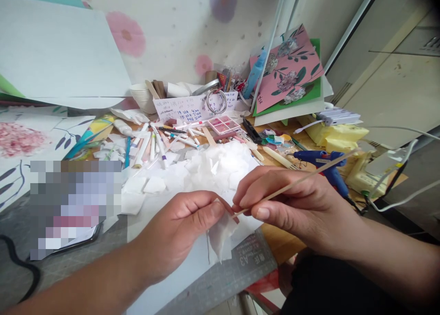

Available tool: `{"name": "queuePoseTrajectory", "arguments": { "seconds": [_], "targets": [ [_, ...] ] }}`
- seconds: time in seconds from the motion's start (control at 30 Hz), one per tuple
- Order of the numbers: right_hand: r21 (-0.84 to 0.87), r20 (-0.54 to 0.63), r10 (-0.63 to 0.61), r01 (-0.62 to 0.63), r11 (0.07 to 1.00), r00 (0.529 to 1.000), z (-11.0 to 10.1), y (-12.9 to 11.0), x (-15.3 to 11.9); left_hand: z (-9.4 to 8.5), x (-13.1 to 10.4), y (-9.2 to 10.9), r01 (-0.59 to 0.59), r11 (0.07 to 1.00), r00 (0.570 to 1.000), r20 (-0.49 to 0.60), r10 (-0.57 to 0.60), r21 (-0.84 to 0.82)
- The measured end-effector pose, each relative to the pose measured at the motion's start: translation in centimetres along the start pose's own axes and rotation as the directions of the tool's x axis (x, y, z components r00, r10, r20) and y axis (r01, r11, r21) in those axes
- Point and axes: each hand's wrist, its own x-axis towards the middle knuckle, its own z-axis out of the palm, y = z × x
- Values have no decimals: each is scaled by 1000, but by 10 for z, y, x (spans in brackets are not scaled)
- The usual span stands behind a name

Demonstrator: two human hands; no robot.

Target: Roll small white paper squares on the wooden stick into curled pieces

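My left hand [185,228] is closed, its thumb and forefinger pinching a thin white piece of tissue paper [222,241] that hangs down below the fingers. Between the fingertips of my right hand [292,205] lies a slim wooden stick [299,181], slanting up to the right. The stick's lower tip meets the paper at my left fingertips; whether the paper is wrapped around it I cannot tell. Just behind both hands is a loose heap of white tissue paper pieces [220,164], resting on a white sheet [172,292].
A grey cutting mat [254,255] lies beneath the sheet. At the left is a phone with a blurred screen [79,209]. Several markers [158,145] spread behind the heap. A blue glue gun [330,168] and white cables [395,200] sit to the right, a pink flower picture [288,72] behind.
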Motion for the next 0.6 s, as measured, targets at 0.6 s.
{"name": "queuePoseTrajectory", "arguments": {
  "seconds": [0.6],
  "targets": [
    [-67,40,3,0,998,999,6,2,4,4,-3,7,-133,880,970,-121,209,456]
  ]
}}
